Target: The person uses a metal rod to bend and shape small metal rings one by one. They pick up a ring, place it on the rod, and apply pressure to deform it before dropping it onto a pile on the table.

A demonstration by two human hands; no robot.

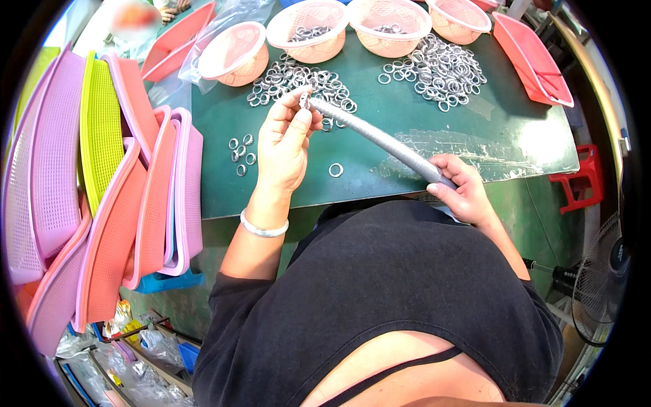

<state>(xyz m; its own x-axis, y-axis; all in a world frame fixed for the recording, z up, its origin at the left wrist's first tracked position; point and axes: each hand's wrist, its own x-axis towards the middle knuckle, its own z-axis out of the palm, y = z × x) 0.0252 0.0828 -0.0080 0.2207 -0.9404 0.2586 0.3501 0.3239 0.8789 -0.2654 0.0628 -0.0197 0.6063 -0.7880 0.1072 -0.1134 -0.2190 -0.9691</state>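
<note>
My left hand (285, 146) is raised over the green table (407, 186), its thumb and fingers pinching a silver ring (304, 101) at the thin tip of a ring mandrel (383, 141). The grey tapered rod slants down to the right. Its thick end lies in the closed fingers of my right hand (466, 192), near the table's front edge. Behind the left hand spreads a pile of silver rings (268, 88). A few loose rings (242, 152) lie left of my wrist, and a single ring (336, 169) rests below the rod.
A larger ring heap (451, 71) lies back right. Pink baskets (308, 47) line the far edge, two with rings inside. A red tray (532, 61) sits at right. Stacked colourful baskets (146, 203) crowd the left. A fan (600, 285) and red stool (583, 180) stand at right.
</note>
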